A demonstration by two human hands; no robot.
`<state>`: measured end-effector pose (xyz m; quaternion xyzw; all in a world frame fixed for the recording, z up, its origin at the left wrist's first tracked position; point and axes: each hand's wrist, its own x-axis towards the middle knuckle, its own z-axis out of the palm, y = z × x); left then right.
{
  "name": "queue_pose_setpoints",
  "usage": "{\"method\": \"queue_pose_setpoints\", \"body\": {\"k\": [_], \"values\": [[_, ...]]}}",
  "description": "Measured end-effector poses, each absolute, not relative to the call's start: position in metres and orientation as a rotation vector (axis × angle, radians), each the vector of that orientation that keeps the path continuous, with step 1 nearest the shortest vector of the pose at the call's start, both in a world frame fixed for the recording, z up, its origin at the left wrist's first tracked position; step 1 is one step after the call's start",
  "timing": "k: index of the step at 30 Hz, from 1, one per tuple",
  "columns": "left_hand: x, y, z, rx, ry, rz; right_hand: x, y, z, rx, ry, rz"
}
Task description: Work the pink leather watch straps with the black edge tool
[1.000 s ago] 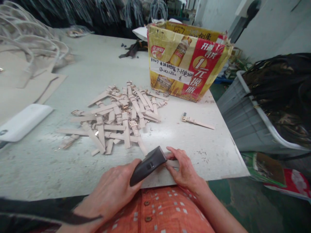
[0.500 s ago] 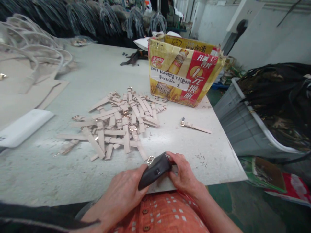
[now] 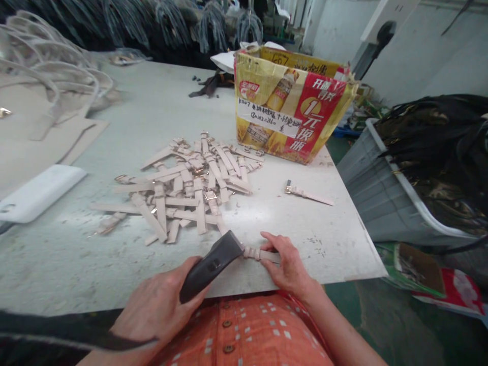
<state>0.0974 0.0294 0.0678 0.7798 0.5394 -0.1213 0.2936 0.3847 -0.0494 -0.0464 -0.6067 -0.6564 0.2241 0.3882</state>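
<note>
In the head view my left hand (image 3: 163, 295) is closed around a black hand-held tool (image 3: 211, 267), shaped like a hair clipper, with a small switch on its side. The tool's wide end points up and right. Just beyond that end, a beige buckle strap (image 3: 252, 252) lies low over the table. My right hand (image 3: 287, 262) grips this strap by its right part, thumb and fingers around it. The strap's buckle end is at the tool's tip; whether they touch, I cannot tell. A pile of similar beige buckle straps (image 3: 198, 195) lies behind the hands.
One single buckle strap (image 3: 310, 196) lies apart on the right of the table (image 3: 152, 284). Behind it stands a yellow and red carton (image 3: 272, 109). A white flat object (image 3: 43, 193) and beige pieces with handles (image 3: 49, 101) lie left. A grey bin (image 3: 366, 188) stands beyond the right edge.
My left hand has moved the black tool left and down, away from my right hand. The strap, largely hidden behind the tool before, now shows in my right hand.
</note>
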Motion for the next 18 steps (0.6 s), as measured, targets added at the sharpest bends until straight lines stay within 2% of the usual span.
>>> {"method": "queue_pose_setpoints", "body": {"k": [8,18], "values": [[0.135,0.021,0.072,2.132,1.329,-0.639,0.386,-0.048,-0.045,-1.49,-1.683,0.573],[0.147,0.025,0.073,2.112,1.341,-0.423,0.39,-0.047,-0.044,-1.491,-1.702,0.508]]}}
